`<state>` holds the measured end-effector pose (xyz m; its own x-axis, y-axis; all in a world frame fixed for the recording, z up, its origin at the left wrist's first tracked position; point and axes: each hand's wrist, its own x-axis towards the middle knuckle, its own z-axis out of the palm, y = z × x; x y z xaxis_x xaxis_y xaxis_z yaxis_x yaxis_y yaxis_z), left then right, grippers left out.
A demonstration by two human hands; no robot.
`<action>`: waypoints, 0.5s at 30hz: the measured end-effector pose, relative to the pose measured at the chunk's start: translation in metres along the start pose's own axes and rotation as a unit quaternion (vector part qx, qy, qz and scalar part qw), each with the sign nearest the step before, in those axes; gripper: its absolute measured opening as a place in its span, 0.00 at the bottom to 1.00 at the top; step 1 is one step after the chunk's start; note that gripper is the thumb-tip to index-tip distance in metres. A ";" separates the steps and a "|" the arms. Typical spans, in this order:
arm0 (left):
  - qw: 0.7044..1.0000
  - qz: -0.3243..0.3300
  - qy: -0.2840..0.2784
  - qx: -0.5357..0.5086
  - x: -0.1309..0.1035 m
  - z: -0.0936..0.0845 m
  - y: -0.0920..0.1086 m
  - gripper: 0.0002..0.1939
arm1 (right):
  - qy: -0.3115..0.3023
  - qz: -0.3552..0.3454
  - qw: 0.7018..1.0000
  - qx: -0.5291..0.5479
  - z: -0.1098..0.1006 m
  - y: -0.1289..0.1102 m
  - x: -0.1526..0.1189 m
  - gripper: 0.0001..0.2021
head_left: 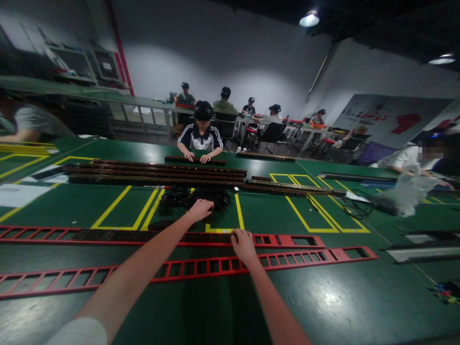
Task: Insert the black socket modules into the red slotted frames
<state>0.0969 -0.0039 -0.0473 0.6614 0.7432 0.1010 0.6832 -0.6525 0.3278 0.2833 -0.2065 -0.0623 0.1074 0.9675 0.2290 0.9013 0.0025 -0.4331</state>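
My left hand (201,210) reaches into a pile of black parts (219,199). Its fingers are bent together, and whatever they hold is hidden. My right hand (244,243) curls over the farther red slotted frame (307,241), a long ladder-like strip lying flat. Black square pieces (118,235) fill several slots in the middle of that strip, left of my right hand. Nearer to me lies a second red slotted frame (287,258), its slots showing the green table; my right wrist passes above it. A small dark strip (161,225) rests between the pile and the farther frame.
Long dark strips (154,173) lie stacked across the green table (341,306), beyond the pile. Opposite me a person (201,134) handles another dark strip. Yellow tape marks rectangles (309,227). At right are a clear plastic bag (406,191) and black cables (357,208). Papers (21,196) lie left.
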 end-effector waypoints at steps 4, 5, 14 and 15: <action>0.999 -0.007 0.030 -0.026 -0.001 -0.005 0.011 0.04 | 0.000 0.000 1.000 0.010 0.000 0.000 0.000 0.09; 0.998 -0.013 0.047 -0.036 -0.002 -0.006 0.015 0.06 | 0.001 0.000 1.000 0.013 0.000 0.000 0.000 0.09; 0.968 0.083 0.111 -0.209 -0.041 0.028 0.101 0.10 | 0.002 0.005 1.000 -0.008 0.007 0.009 0.001 0.07; 0.956 0.097 0.116 -0.250 -0.046 0.035 0.109 0.09 | 0.000 0.006 1.000 -0.010 0.008 0.010 0.001 0.07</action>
<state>0.1517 -0.1150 -0.0487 0.6349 0.6655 0.3923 0.2827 -0.6727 0.6837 0.2889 -0.2034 -0.0735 0.1180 0.9673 0.2245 0.9086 -0.0140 -0.4174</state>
